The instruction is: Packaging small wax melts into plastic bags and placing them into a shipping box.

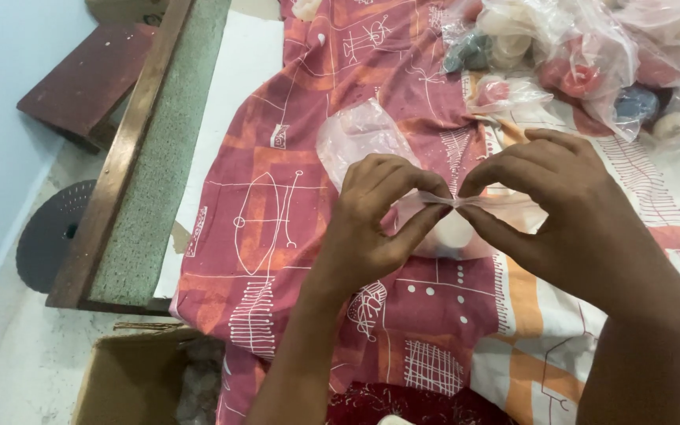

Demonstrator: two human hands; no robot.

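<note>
Your left hand [371,216] and right hand [560,212] met over the patterned red-and-orange cloth [277,212], fingertips nearly touching at the middle. Both hands pinched the twisted neck of a small clear plastic bag [454,232]: left thumb and forefinger clenched on one side of the twist, right thumb and forefinger clenched on the other, remaining fingers curled loosely. The bag hung just below and between your hands, holding a pale rounded object, too blurred through the plastic to identify. It sat above the cloth; I could not tell whether its bottom touched the cloth. Just behind your left hand lay an empty clear bag [360,138], flat on the cloth, apart from your fingers. At the far right lay a pile of filled plastic bags [592,55] holding rounded pieces in pink, red, cream and blue-grey, well apart from your hands. The cloth covered a white surface [238,71] edged by a wooden frame with green padding [159,149] at left. Below that, near your left forearm, stood an open cardboard box [131,378] on the floor, contents unclear. A dark perforated round disc [53,232] lay on the floor at far left, and a dark red board [88,79] sat beyond it.
</note>
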